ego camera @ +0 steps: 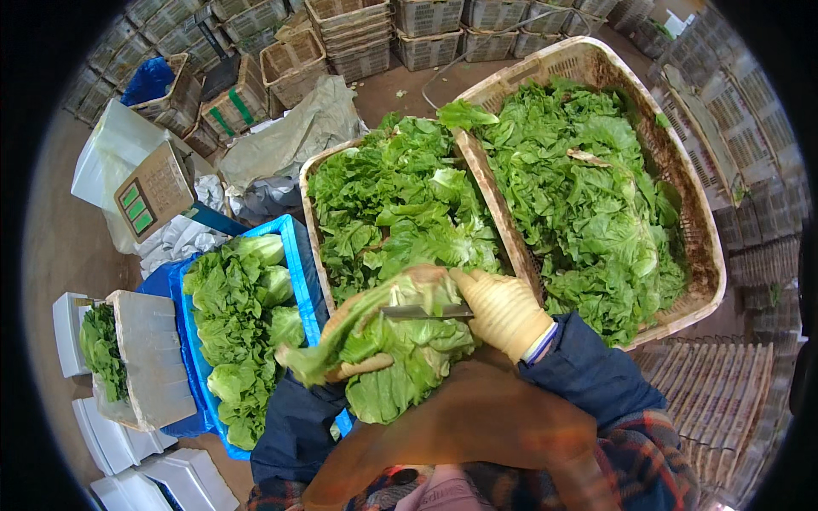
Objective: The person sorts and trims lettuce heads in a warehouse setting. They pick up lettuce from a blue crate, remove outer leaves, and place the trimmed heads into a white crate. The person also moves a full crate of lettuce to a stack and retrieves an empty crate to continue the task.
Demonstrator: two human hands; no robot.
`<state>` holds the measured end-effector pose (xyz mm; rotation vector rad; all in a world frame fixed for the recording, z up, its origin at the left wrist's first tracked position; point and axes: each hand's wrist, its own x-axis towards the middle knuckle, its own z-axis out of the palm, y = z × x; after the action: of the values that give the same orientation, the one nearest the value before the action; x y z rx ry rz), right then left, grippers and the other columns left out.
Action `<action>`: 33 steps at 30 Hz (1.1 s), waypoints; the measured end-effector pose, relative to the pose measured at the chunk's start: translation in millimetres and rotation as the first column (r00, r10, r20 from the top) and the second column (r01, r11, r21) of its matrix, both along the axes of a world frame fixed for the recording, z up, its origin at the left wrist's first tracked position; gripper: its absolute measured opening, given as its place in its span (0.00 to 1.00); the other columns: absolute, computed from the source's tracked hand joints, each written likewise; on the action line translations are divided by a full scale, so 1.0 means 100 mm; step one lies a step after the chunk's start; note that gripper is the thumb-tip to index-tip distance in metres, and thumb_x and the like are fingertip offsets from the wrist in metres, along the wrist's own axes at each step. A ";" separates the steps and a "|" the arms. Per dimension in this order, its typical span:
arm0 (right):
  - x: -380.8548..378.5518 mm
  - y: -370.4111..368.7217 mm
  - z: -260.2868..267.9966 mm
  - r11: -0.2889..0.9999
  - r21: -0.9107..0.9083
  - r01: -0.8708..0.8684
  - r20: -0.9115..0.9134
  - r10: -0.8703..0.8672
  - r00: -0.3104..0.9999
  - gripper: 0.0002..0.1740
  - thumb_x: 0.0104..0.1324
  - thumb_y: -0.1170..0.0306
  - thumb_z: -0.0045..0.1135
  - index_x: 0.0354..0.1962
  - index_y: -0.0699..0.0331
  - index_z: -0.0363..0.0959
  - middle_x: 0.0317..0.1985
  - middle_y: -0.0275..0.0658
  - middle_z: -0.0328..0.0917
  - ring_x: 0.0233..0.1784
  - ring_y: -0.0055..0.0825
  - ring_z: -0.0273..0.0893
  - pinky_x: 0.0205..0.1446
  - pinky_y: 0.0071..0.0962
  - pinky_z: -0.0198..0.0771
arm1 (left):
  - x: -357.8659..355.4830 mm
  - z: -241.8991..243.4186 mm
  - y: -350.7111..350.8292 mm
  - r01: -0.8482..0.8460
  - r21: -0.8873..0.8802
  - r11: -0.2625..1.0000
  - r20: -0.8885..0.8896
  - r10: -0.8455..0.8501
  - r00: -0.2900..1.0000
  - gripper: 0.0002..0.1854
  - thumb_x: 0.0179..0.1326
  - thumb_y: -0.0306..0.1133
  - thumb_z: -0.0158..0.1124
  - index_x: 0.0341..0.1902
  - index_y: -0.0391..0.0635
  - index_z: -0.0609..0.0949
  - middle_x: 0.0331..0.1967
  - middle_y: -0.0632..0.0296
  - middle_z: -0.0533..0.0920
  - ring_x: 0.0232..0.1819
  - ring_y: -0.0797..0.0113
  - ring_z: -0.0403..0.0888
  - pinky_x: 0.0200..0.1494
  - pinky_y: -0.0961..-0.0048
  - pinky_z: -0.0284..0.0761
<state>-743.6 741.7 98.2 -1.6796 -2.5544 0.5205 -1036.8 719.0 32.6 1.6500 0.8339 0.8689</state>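
Observation:
My left hand [364,368], in a pale glove and mostly hidden by leaves, holds a head of leafy lettuce [409,358] in front of my body. My right hand [505,310], in a cream glove, grips a knife whose handle is hidden; its blade [425,311] lies across the lettuce near the stem end. Some outer leaves look blurred and hang to the left. Just beyond my hands stands a crate [312,236] full of loose lettuce leaves [402,204].
A larger dirty crate [703,211] with more leaves stands at the right. At the left are a blue-lined crate [300,262] of lettuce heads, a scale display [153,188] and foam boxes [150,358]. Stacked plastic crates [431,45] line the back.

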 end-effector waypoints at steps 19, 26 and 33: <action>0.47 0.35 -0.91 0.732 -0.607 -0.311 -0.755 -0.653 -0.063 0.44 0.68 0.39 0.61 0.69 0.61 0.66 0.59 0.37 0.78 0.56 0.27 0.79 0.58 0.31 0.77 | 0.67 0.42 0.99 -0.014 -0.303 0.953 0.110 0.049 0.993 0.56 0.59 0.26 0.71 0.84 0.53 0.45 0.75 0.48 0.67 0.61 0.54 0.80 0.58 0.66 0.79; 0.55 0.09 -1.33 0.629 -0.761 -0.159 -0.558 -0.759 -0.336 0.49 0.63 0.35 0.64 0.70 0.59 0.64 0.67 0.42 0.74 0.70 0.32 0.70 0.72 0.35 0.68 | 0.20 0.42 0.31 -0.159 0.118 0.980 -0.051 0.166 0.985 0.71 0.41 0.47 0.88 0.83 0.43 0.49 0.82 0.45 0.54 0.81 0.46 0.55 0.77 0.52 0.57; 0.20 0.30 -1.66 0.696 -0.712 -0.096 -0.674 -0.716 -0.182 0.31 0.63 0.44 0.70 0.52 0.57 0.76 0.44 0.28 0.76 0.48 0.22 0.68 0.54 0.32 0.66 | 0.50 -0.23 0.45 -0.508 -0.002 0.861 0.124 0.505 0.854 0.27 0.66 0.33 0.68 0.66 0.37 0.75 0.60 0.50 0.81 0.56 0.56 0.81 0.62 0.66 0.75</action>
<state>-723.7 771.3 -67.4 -1.0117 -0.6415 1.7264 -986.7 764.0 9.5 1.3996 1.2025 1.3390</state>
